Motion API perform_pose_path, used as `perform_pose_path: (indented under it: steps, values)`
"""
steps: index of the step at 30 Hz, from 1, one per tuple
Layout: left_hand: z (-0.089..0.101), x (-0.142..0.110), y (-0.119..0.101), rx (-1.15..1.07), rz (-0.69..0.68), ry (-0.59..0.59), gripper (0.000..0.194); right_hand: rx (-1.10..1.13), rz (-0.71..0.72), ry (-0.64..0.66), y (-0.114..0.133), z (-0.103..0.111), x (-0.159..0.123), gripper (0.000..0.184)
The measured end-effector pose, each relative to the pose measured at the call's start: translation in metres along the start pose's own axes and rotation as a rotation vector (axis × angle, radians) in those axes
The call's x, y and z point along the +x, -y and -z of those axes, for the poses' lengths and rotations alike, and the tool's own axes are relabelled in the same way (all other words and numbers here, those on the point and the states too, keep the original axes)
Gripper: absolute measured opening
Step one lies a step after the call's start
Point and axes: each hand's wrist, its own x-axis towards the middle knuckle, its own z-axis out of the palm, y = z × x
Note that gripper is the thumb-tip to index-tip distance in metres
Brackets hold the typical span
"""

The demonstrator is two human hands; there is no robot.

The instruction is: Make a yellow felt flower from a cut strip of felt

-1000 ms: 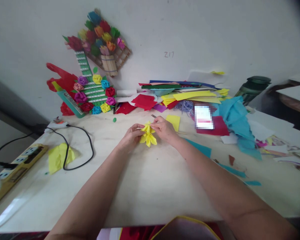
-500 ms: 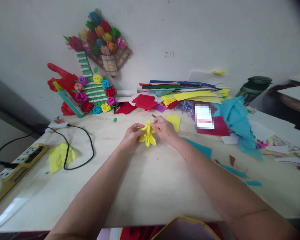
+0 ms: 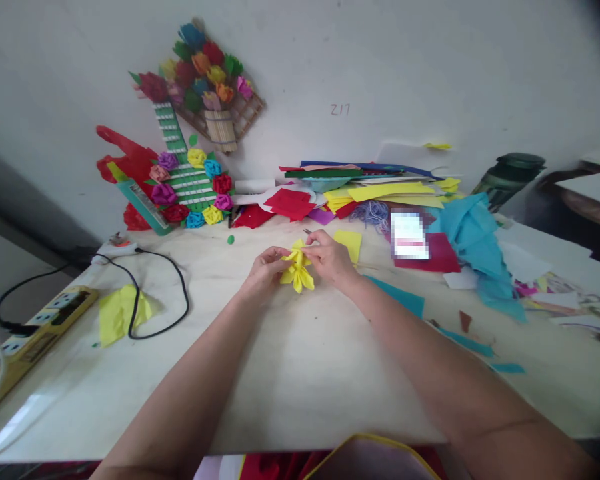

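A yellow paper flower point(image 3: 299, 275) with several pointed petals is held above the middle of the table. My left hand point(image 3: 269, 269) pinches its left side between thumb and fingers. My right hand point(image 3: 330, 259) is closed at the flower's upper right, fingertips pressed against a petal. A thin metal tip point(image 3: 307, 232) pokes out above the right hand; the rest of that tool is hidden in the fingers. Just behind the right hand lies a yellow paper square point(image 3: 349, 246).
Cut paper sheets point(image 3: 370, 180) are piled along the wall. A green bottle point(image 3: 143, 203) leans by a paper-flower guitar point(image 3: 193, 183). A black cable point(image 3: 186, 293) loops near a power strip point(image 3: 45, 327). Blue crepe paper point(image 3: 473, 233) and scraps lie at right, beside a blurred bright screen point(image 3: 409, 233).
Both hands keep their grip on the yellow flower. The flower has turned very slightly; the rest of the scene is shifted only a little by camera motion.
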Motion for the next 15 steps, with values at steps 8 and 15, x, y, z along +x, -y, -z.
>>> perform_pose_path:
  steps: [8,15]
  values:
    - [-0.0023,0.0019,-0.002,-0.091,0.05,-0.039,0.02,0.016,-0.003,-0.052,0.0011,-0.0022,-0.0003,0.022]
    - [0.0015,0.005,0.003,-0.039,0.064,-0.051,0.031,0.048,0.0,-0.044,0.001,-0.0053,-0.0004,0.021]
